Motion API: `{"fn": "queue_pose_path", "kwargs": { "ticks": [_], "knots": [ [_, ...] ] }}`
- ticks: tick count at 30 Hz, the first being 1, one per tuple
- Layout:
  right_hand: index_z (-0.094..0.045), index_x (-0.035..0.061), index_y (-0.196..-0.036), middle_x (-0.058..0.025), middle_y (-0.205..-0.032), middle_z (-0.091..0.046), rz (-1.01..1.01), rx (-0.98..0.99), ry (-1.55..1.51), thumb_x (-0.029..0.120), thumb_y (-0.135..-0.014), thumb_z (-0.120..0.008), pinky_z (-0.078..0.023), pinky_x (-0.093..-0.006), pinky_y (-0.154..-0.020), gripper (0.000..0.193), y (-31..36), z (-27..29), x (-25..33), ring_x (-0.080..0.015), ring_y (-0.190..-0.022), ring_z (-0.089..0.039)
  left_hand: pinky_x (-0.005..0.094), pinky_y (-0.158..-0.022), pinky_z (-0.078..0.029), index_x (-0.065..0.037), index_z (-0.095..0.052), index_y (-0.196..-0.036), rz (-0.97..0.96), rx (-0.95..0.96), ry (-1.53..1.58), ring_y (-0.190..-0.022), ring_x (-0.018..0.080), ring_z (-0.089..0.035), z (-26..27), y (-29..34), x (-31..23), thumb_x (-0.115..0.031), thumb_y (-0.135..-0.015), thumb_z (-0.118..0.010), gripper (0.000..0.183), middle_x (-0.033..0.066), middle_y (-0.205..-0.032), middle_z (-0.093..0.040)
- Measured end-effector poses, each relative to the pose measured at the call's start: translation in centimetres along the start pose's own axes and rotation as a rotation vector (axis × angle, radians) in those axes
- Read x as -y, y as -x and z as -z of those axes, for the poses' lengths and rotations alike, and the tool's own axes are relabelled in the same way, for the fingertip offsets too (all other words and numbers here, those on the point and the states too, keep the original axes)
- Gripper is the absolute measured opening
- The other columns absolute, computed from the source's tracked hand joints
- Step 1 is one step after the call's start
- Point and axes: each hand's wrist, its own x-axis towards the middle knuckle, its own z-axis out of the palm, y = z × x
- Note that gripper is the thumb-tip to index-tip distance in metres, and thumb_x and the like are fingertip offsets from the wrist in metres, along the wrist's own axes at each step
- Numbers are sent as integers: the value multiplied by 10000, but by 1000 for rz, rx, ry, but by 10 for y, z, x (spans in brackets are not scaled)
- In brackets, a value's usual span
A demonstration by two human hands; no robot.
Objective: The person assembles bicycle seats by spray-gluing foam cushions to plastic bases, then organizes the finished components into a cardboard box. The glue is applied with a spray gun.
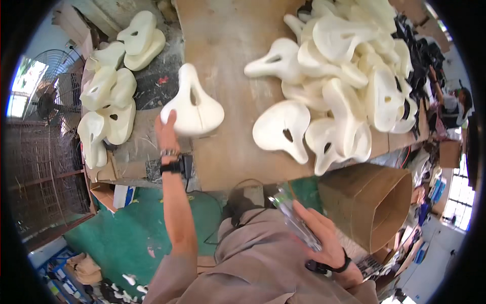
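A cream foam bicycle saddle pad (207,109) with a slot in its middle stands over the cardboard-covered table, narrow nose pointing away from me. My left hand (167,133) grips it at its wide left edge, with the thumb on top. Close to my body, my right hand (324,237) is closed around a slim, shiny grey tool (298,223). Its exact kind is blurred, and the palm hides part of it. Two more saddle pads, one slotted (284,130) and one nose toward me (329,144), lie nearest on the right.
A heap of saddle pads (349,38) covers the table's right side. Several more (116,91) are stacked at the left edge. A large cardboard box (349,197) stands right of me, below the table. At far left is a fan (48,101). Another person (458,106) is at the far right.
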Motion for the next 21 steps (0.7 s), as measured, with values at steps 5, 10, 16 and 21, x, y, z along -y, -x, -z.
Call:
{"fn": "queue_pose_path", "kwargs": {
  "ticks": [5, 10, 16, 21],
  "knots": [
    [-426, 8, -1489, -245, -1289, -611, -148, -50, 47, 141, -891, -703, -473, -411, -1005, 672, -80, -75, -85, -396, -1172, -604, 374, -968, -510, 1, -523, -1360, -65, -209, 147, -1124, 216, -631, 50, 58, -49, -239, -955, -728, 514, 116, -1257, -643],
    [-380, 42, -1506, -313, -1147, -634, -2, -35, 145, 93, -809, -686, -478, -529, -912, 763, -210, -156, -153, -501, -1072, -599, 405, -1004, -511, 25, -541, -1349, -74, -263, 458, -1176, 242, -634, 122, 110, -68, -259, -1001, -647, 462, 128, -1290, -647],
    [-423, 7, -1453, -283, -1306, -598, -211, 148, -140, 62, -780, -673, -486, -463, -972, 720, -353, -233, -67, -445, -1150, -613, 423, -1032, -501, 27, -556, -1346, -95, -376, 671, -1221, 244, -620, 184, 168, -72, -297, -1013, -613, 468, 122, -1332, -638],
    [-458, -1, -1443, -249, -1375, -578, 290, -146, 8, 131, -869, -645, -439, -441, -1074, 618, -419, -243, -97, -373, -1301, -542, 410, -1028, -499, 14, -557, -1353, -65, -405, 614, -1233, 248, -608, 181, 160, -54, -287, -1001, -618, 467, 127, -1343, -622]
  ]
}}
